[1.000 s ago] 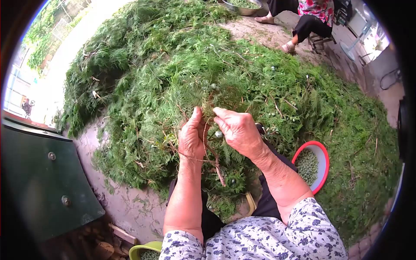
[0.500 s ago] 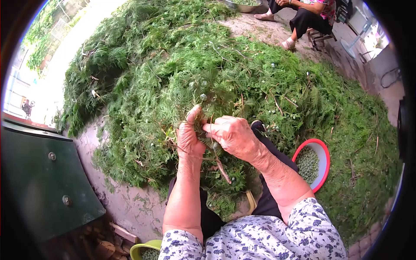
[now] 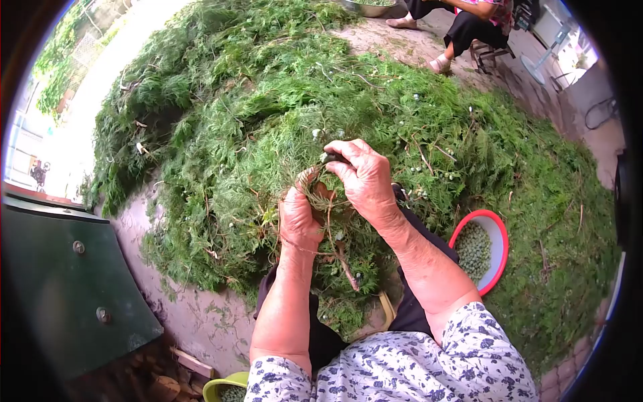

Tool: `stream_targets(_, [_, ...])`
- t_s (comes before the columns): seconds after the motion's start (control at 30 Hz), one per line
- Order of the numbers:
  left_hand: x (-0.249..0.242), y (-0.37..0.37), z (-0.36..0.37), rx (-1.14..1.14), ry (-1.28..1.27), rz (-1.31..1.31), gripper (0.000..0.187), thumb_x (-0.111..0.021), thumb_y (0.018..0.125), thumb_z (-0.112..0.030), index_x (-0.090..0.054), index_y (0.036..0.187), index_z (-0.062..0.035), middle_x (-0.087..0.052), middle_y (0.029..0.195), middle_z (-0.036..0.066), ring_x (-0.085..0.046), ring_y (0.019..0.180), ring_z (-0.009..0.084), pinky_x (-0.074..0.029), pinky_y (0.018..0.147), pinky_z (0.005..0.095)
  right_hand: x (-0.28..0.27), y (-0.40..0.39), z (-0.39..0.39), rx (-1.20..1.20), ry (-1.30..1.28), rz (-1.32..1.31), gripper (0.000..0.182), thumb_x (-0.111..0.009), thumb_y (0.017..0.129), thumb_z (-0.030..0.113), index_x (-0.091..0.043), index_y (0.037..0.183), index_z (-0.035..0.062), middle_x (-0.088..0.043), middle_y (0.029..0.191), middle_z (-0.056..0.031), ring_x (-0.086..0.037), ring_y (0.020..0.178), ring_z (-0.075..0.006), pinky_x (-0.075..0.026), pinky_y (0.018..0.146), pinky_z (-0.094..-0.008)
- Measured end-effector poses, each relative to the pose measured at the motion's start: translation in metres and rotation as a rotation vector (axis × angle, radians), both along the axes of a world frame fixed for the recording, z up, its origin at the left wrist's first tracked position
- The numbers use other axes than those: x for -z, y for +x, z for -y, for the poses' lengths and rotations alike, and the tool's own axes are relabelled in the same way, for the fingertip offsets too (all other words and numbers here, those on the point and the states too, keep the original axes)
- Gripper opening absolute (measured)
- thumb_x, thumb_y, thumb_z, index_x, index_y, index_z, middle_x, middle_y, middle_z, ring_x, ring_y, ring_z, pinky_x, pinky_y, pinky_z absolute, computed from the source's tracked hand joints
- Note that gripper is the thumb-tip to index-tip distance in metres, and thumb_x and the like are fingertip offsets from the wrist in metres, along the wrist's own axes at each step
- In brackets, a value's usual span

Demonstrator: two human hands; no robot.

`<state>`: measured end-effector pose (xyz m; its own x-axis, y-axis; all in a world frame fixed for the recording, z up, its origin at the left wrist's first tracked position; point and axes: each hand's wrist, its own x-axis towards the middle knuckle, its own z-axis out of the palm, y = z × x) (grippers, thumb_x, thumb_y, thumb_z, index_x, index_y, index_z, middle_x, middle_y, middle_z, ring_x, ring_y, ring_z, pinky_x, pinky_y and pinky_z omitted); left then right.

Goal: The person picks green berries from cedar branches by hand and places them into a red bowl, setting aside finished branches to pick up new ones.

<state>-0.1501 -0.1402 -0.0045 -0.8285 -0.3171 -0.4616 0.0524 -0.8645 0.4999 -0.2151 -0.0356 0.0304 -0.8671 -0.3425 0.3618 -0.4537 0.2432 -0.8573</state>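
Note:
My left hand (image 3: 299, 216) is closed around an evergreen branch (image 3: 329, 231), whose bare brown stem hangs down past the wrist. Just above and to the right, my right hand (image 3: 367, 179) pinches with thumb and fingertips at a small greenish cone (image 3: 329, 158) among the sprig's leaves. Both hands are over a large heap of cut evergreen foliage (image 3: 261, 114). Pale round cones dot the heap in places. The fingers hide part of the sprig.
A red-rimmed bowl (image 3: 501, 233) of green cones stands right of my knee. Another yellow-green bowl (image 3: 213, 387) is at lower left, near a dark green panel (image 3: 74, 288). At the back, a seated person (image 3: 469, 27) is beside a metal basin (image 3: 368, 9).
My right hand has moved up from beside my left hand to the upper part of the sprig. My left hand still holds the branch, slightly lower.

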Motion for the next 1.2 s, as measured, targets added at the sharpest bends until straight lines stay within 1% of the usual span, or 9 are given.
stream_targets(0.37, [-0.010, -0.001, -0.012, -0.031, -0.266, 0.069, 0.011, -0.068, 0.079, -0.011, -0.065, 0.090, -0.0074, -0.060, 0.075, -0.002, -0.052, 0.062, 0.0086, -0.041, 0.053, 0.0222, -0.001, -0.007, -0.001, -0.124, -0.049, 0.027, 0.019, -0.061, 0.074, -0.007, -0.061, 0.090, 0.0027, -0.059, 0.082, -0.0069, -0.060, 0.077, -0.0162, -0.048, 0.070, -0.0268])
stream_targets(0.47, [-0.009, 0.001, -0.013, -0.080, -0.377, 0.012, 0.030, -0.067, 0.079, -0.004, -0.058, 0.107, -0.0008, -0.062, 0.096, 0.004, -0.058, 0.081, 0.0120, -0.048, 0.070, 0.0264, 0.000, -0.007, 0.001, -0.116, 0.020, -0.022, 0.020, -0.060, 0.074, -0.007, -0.061, 0.092, 0.0031, -0.059, 0.085, -0.0082, -0.060, 0.078, -0.0192, -0.049, 0.071, -0.0284])
stream_targets(0.6, [-0.007, 0.000, -0.016, -0.110, -0.433, 0.031, 0.016, -0.070, 0.077, -0.010, -0.064, 0.091, -0.0048, -0.062, 0.082, -0.001, -0.052, 0.065, 0.0081, -0.040, 0.054, 0.0226, -0.003, -0.008, 0.000, -0.121, 0.092, -0.090, 0.020, -0.060, 0.075, -0.005, -0.060, 0.093, 0.0032, -0.059, 0.087, -0.0091, -0.060, 0.080, -0.0216, -0.049, 0.071, -0.0295])
stream_targets(0.67, [-0.003, 0.002, -0.011, -0.026, -0.356, 0.057, 0.038, -0.070, 0.078, -0.008, -0.055, 0.112, -0.0016, -0.061, 0.103, 0.005, -0.057, 0.085, 0.0129, -0.046, 0.075, 0.0267, -0.002, -0.010, -0.001, -0.166, 0.107, -0.035, 0.018, -0.060, 0.077, 0.000, -0.059, 0.095, 0.0027, -0.059, 0.088, -0.0109, -0.060, 0.082, -0.0241, -0.049, 0.072, -0.0305])
stream_targets(0.8, [0.007, 0.005, -0.010, -0.014, -0.355, 0.157, 0.034, -0.072, 0.077, -0.011, -0.059, 0.108, -0.0022, -0.062, 0.099, 0.004, -0.058, 0.083, 0.0121, -0.045, 0.074, 0.0241, 0.001, -0.011, -0.004, -0.137, 0.116, -0.048, 0.013, -0.060, 0.080, 0.004, -0.059, 0.093, 0.0024, -0.060, 0.084, -0.0072, -0.059, 0.076, -0.0181, -0.047, 0.066, -0.0274])
stream_targets(0.87, [-0.003, 0.006, -0.007, 0.047, -0.226, 0.224, 0.028, -0.072, 0.077, -0.014, -0.063, 0.101, -0.0027, -0.064, 0.094, 0.002, -0.058, 0.083, 0.0117, -0.044, 0.075, 0.0231, -0.005, -0.011, -0.006, -0.198, -0.132, 0.659, 0.010, -0.060, 0.083, 0.006, -0.059, 0.092, 0.0027, -0.059, 0.081, -0.0008, -0.055, 0.070, -0.0094, -0.044, 0.061, -0.0219])
stream_targets(0.9, [-0.007, 0.005, -0.008, 0.049, -0.226, 0.223, 0.028, -0.072, 0.077, -0.014, -0.063, 0.101, -0.0027, -0.064, 0.094, 0.002, -0.058, 0.083, 0.0117, -0.044, 0.075, 0.0231, -0.004, -0.011, -0.006, -0.196, -0.133, 0.658, 0.010, -0.060, 0.083, 0.006, -0.059, 0.092, 0.0027, -0.059, 0.081, -0.0008, -0.055, 0.070, -0.0094, -0.044, 0.061, -0.0219])
stream_targets(0.97, [-0.014, 0.003, -0.011, 0.029, -0.204, 0.158, 0.014, -0.070, 0.078, -0.013, -0.064, 0.089, -0.0082, -0.061, 0.079, -0.001, -0.055, 0.065, 0.0114, -0.045, 0.054, 0.0252, 0.000, -0.010, -0.007, -0.213, -0.473, 0.874, 0.010, -0.060, 0.084, 0.007, -0.059, 0.094, 0.0034, -0.058, 0.079, 0.0039, -0.050, 0.067, -0.0034, -0.040, 0.059, -0.0175])
stream_targets(1.2, [-0.015, 0.005, -0.005, 0.042, -0.115, 0.025, 0.019, -0.065, 0.081, -0.016, -0.065, 0.097, -0.0056, -0.060, 0.079, -0.001, -0.054, 0.065, 0.0112, -0.048, 0.059, 0.0296, 0.012, -0.024, -0.017, -0.376, -0.988, 1.095, 0.017, -0.057, 0.088, 0.009, -0.054, 0.100, -0.0019, -0.057, 0.084, -0.0066, -0.052, 0.066, -0.0151, -0.045, 0.059, -0.0266])
